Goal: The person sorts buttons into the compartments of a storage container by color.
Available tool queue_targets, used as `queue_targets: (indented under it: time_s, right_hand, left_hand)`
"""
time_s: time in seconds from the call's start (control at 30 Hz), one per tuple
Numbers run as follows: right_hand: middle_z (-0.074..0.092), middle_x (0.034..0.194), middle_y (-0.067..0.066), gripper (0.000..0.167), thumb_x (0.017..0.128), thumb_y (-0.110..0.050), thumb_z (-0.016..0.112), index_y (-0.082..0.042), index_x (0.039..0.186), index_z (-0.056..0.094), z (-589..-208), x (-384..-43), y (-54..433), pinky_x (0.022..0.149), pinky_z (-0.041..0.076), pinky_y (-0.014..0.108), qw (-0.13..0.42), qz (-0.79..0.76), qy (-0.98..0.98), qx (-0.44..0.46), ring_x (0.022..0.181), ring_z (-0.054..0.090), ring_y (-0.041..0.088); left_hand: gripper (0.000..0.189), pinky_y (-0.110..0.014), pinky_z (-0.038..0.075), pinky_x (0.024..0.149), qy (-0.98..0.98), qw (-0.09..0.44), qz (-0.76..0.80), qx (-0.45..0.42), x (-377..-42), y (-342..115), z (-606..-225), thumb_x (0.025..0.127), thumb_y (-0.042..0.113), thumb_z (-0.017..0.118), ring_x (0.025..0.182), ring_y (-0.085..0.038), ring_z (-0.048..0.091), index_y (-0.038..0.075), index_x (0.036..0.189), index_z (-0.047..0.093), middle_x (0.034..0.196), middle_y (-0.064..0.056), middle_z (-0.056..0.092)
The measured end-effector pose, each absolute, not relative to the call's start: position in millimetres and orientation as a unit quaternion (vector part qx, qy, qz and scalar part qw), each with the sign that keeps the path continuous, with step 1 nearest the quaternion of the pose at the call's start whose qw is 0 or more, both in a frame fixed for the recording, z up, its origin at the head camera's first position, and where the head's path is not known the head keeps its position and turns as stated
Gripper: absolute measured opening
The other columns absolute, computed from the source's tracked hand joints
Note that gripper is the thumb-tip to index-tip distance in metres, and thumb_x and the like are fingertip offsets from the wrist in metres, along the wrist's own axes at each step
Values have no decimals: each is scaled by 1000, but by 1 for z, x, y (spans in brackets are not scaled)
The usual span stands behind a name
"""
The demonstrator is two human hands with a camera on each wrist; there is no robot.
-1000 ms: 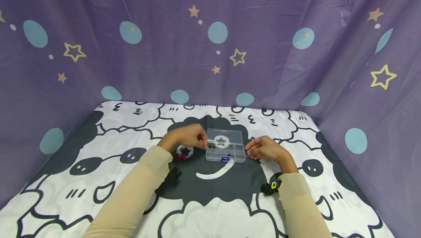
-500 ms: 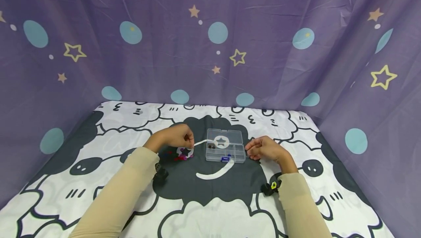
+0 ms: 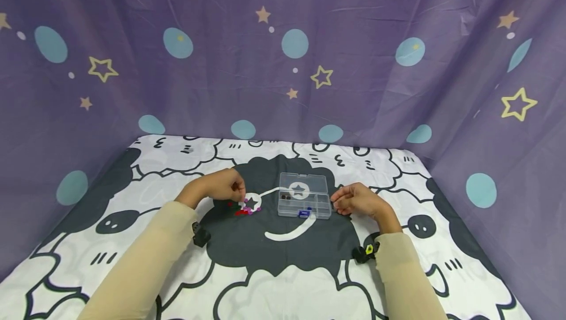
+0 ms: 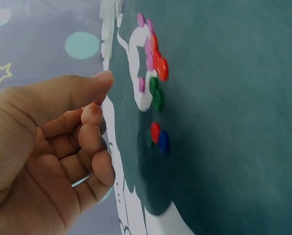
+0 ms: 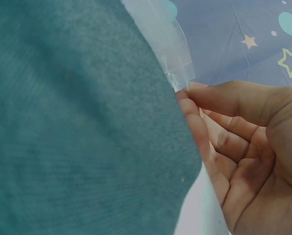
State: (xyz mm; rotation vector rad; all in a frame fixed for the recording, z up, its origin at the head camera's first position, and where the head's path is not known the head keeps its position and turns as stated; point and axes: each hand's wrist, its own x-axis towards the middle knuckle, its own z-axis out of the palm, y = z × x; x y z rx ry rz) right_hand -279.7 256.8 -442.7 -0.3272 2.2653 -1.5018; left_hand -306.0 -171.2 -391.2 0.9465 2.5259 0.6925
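Observation:
My left hand [image 3: 225, 186] hovers above small bead-like pieces [image 3: 248, 209] scattered on the dark cloth. In the left wrist view its thumb and fingers [image 4: 89, 139] are loosely bent, with nothing seen between them. The glossy pieces [image 4: 160, 68] are red, pink, green and blue. To their right is a clear plastic compartment box [image 3: 289, 210], its lid [image 3: 316, 183] raised at the back. My right hand [image 3: 359, 200] pinches the box's right edge between thumb and fingertips; the right wrist view shows the thumb [image 5: 234, 98] at the clear box's corner [image 5: 178, 66].
Inside the box lie blue pieces [image 3: 304, 213] at the front and small brown pieces [image 3: 286, 196] at the left. A cartoon-printed cloth [image 3: 283, 256] covers the table. A purple curtain [image 3: 283, 89] hangs behind and at both sides.
My left hand has moved left from the box's left side to above the coloured pieces, uncovering more of them. My right hand and the box have stayed in place.

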Motion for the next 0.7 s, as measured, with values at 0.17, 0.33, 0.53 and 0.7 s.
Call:
queue_targets:
  time_s: [0.17,0.33,0.53,0.7]
  right_hand:
    - [74,90,9,20,95,1,66,10,112,69,-443,-280,258,72,59,33,200,-538,811,-115,78,69,18]
    - [74,90,9,21,95,1,66,11,113,68,-443,-280,259,73,59,33,201,-540,809,-120,78,70,18]
    - [73,90,10,20,95,1,65,11,113,68,-444,-281,259,73,59,33,203,-540,807,-121,79,70,18]
    - [72,90,9,20,95,2,65,11,113,68,-442,-280,260,73,59,33,205,-540,807,-122,79,69,18]
  left_hand:
    - [11,-28,44,57,900,180,235,320,-303,-182,-391,91,5,73,60,-9,50,11,82,75,71,5,65]
    - [11,-27,43,57,901,183,233,316,-301,-191,-392,91,8,74,60,-9,49,12,81,74,71,6,64]
    - [10,-28,43,59,904,185,238,304,-300,-202,-397,89,8,76,62,-9,50,11,80,74,70,5,62]
    - [10,-29,44,60,905,189,242,294,-301,-205,-402,88,7,76,64,-10,51,12,80,74,71,5,62]
